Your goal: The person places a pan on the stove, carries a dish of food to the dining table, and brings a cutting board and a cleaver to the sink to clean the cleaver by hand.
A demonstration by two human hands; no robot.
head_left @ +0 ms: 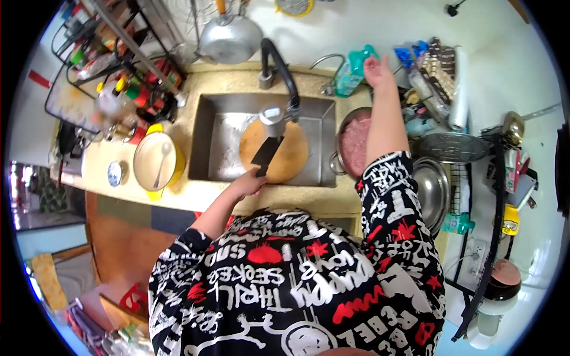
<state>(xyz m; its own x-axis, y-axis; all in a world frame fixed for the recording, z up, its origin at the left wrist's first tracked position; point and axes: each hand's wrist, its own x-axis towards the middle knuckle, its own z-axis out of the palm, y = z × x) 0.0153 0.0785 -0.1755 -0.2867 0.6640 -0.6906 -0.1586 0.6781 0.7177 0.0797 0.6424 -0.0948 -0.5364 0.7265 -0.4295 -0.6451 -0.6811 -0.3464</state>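
My left hand [249, 183] is closed round the handle of a dark cleaver [267, 155], near the sink's front edge. The cleaver is above a round wooden board [287, 151] that lies in the metal sink [221, 139]. A black faucet [279, 68] with a grey head hangs over the board. At the back right, my right hand [376, 71] is beside a green bottle [354, 70], fingers apart and pointing up. Whether the palm touches the bottle is unclear. A pot of pink minced meat [355, 142] stands right of the sink, partly hidden by my right forearm.
A yellow pot [155, 161] with a spoon and a small patterned bowl [116, 173] stand left of the sink. Bottles crowd the back left. A wok [230, 40] hangs behind the sink. Metal bowls [430, 190] and a black rack are at the right.
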